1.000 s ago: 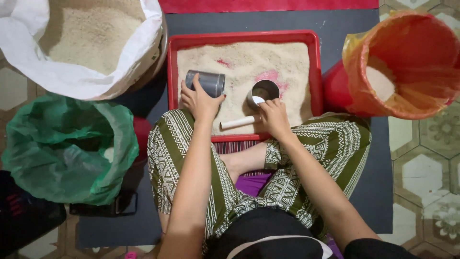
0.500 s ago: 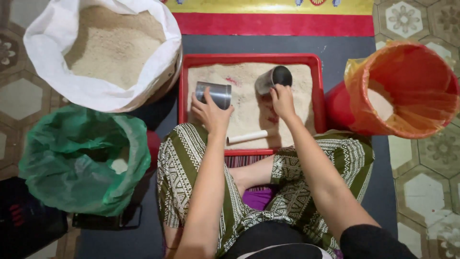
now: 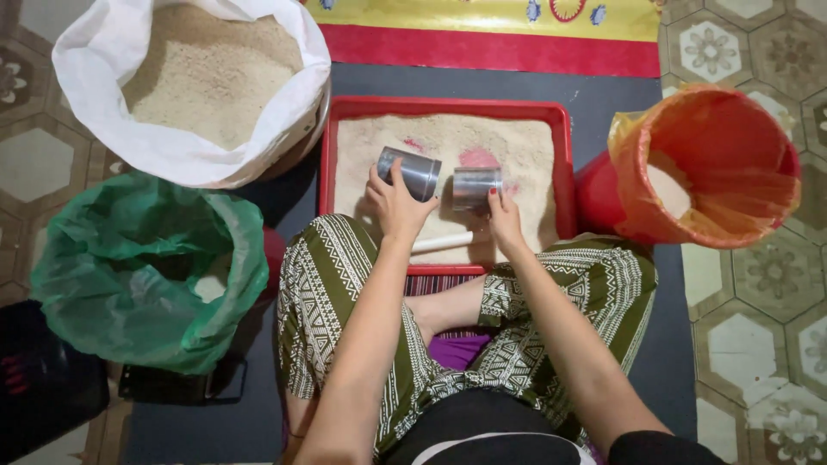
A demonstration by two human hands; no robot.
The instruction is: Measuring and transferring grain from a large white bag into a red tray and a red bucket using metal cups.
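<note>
We see two metal cups (image 3: 412,171) (image 3: 475,186) held over a red tray (image 3: 564,164) of pale grain, mouths nearly meeting. The left hand (image 3: 394,202) wraps its fingers closed around one, the right hand (image 3: 504,220) around the other. A white sack (image 3: 185,164), green bag (image 3: 129,293) and orange-lined bucket (image 3: 715,172) surround the tray.

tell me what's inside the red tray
The red tray holds a layer of pale grain with pinkish patches, plus a white stick near the front. Two metal cups and both hands cover the middle, so the grain under them cannot be seen.
</note>
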